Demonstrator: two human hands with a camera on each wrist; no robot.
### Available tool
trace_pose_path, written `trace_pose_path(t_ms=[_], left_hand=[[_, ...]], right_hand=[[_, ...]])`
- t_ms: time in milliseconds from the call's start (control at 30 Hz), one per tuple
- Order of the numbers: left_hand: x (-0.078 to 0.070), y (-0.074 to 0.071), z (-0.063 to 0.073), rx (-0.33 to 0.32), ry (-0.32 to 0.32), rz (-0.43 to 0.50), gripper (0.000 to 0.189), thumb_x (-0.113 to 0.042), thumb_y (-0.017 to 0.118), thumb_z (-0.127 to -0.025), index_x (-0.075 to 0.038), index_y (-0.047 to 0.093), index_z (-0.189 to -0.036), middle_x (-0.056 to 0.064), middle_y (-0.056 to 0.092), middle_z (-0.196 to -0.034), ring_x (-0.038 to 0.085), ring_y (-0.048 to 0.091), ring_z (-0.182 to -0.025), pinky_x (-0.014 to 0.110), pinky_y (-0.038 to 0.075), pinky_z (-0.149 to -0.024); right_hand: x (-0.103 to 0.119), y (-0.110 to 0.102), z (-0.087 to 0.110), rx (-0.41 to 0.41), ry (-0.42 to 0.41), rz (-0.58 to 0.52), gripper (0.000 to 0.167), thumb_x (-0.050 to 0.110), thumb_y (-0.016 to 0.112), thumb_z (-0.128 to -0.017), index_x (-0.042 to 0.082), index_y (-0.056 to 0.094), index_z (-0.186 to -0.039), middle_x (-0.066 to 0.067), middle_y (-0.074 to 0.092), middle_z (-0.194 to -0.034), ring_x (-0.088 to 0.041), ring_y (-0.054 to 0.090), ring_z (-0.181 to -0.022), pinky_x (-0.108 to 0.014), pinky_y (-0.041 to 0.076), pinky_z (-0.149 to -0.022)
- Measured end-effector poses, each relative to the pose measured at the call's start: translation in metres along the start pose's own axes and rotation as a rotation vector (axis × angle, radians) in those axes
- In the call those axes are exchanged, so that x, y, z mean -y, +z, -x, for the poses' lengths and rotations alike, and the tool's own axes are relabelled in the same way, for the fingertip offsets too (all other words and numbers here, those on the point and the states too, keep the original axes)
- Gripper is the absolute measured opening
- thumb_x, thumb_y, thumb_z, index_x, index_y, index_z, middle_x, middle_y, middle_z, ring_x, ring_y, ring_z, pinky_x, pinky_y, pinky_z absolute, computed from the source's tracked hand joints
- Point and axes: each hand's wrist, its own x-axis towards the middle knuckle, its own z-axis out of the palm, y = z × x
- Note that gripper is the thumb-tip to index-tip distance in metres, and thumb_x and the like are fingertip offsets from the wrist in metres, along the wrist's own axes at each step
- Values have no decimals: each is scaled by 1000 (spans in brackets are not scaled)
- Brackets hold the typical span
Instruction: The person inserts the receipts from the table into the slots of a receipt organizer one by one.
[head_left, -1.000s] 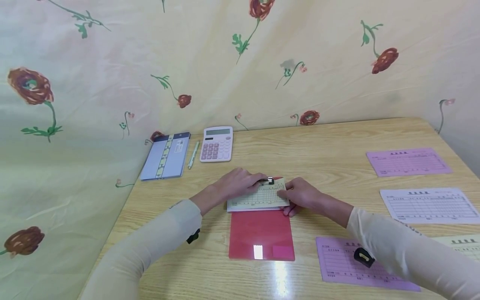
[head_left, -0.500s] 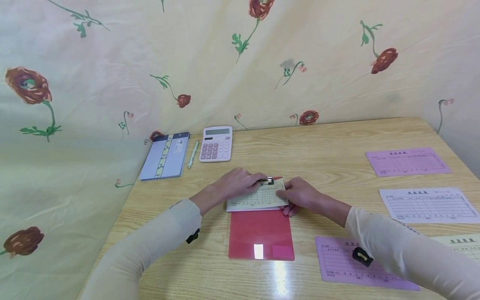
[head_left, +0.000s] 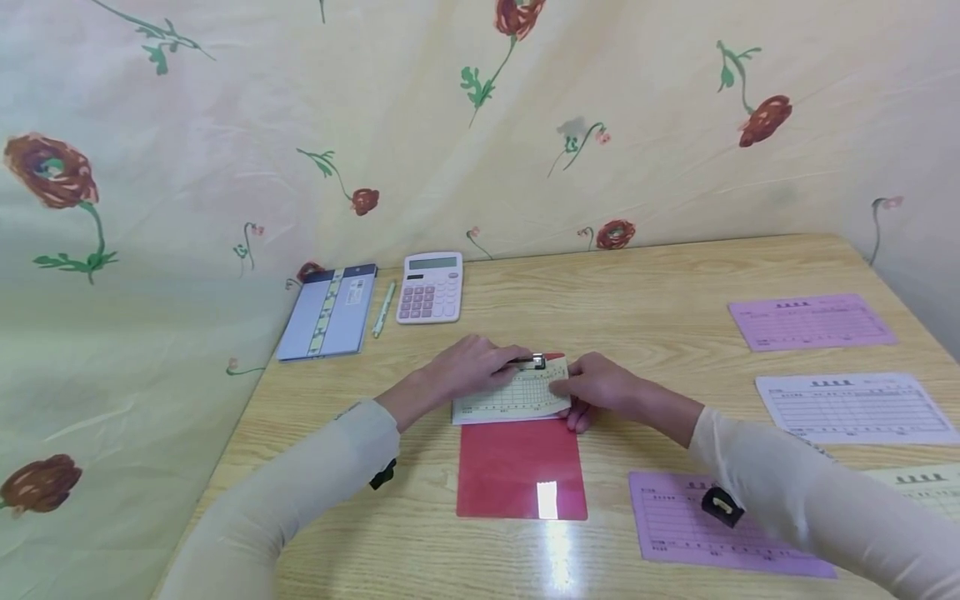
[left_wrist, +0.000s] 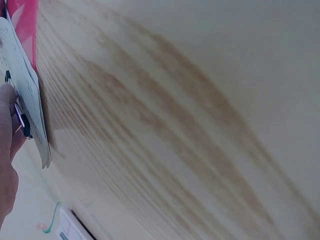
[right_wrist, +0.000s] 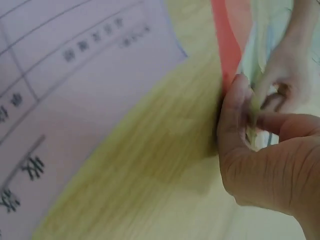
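Observation:
A red clipboard (head_left: 517, 475) lies on the wooden table, its lower half uncovered. On its upper part are a pale yellow form slip (head_left: 517, 396) and a white sheet under it. My left hand (head_left: 476, 367) grips the black and silver metal clip (head_left: 538, 361) at the board's top; the left wrist view shows the thumb on this clip (left_wrist: 22, 122). At the right edge my right hand (head_left: 600, 385) pinches the slips, thumb on top and fingers below. In the right wrist view, the right hand's (right_wrist: 270, 155) thumb and fingers meet around the paper edge.
Purple form slips (head_left: 813, 322) (head_left: 720, 533), a white one (head_left: 855, 408) and a pale yellow one (head_left: 926, 492) lie on the right. A calculator (head_left: 431, 287), a pen (head_left: 384, 308) and a blue-grey notebook (head_left: 327, 312) are at the back left, before a flowered cloth.
Both hands keep their hold. The slips' right edge has shifted slightly left, and the bright reflection on the red board has moved right.

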Motion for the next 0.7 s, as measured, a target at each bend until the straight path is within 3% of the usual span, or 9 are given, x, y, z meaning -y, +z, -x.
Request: trace_pose_path(t_ms=[200,267,367,533,633,700], left_hand=[[-2,-1,0,20,-44,21,34,-18,65,-108,-12,68,-141,4,80,-101,1,40,-46,15,31,-46],[-2,0,0,17,-52,28,35,-18,66,-107,-13,68,-141,4,80,-103,1,40,-46,15,31,-46],[-3,0,0,9,-59,43,35,-18,66,-107,-13,69,-141,3,80,-100,1,39,-45,15,30,-46],[-4,2,1,-6,-65,52,34,-17,67,-107,-14,69,-141,2,79,-95,2,38,-45,15,28,-46],[-5,3,2,-18,-64,44,35,-18,67,-107,-15,68,-141,2,80,-99,2,40,-45,15,29,-46],[-6,5,4,-26,-64,37,36,-18,67,-106,-15,68,-142,3,80,-106,3,42,-44,15,29,-46]], right_hand=[[3,-22,16,0,-44,227,33,19,65,-105,1,64,-77,-2,55,-58,-11,49,-47,-24,42,-46],[6,-31,23,-27,-61,280,29,21,65,-105,2,67,-83,-1,55,-61,-11,48,-48,-25,40,-46],[8,-46,33,-62,-93,284,25,19,64,-106,-4,71,-101,-6,63,-73,-16,55,-56,-29,47,-49],[3,-75,49,-138,-156,318,42,22,61,-109,-12,64,-133,-20,73,-113,-31,70,-94,-43,60,-78],[-5,-91,58,-188,-164,371,52,27,59,-110,-12,55,-145,-29,66,-135,-44,65,-120,-55,55,-97],[-12,-101,63,-214,-150,393,58,30,57,-111,-12,48,-151,-32,57,-146,-50,55,-134,-63,48,-105]])
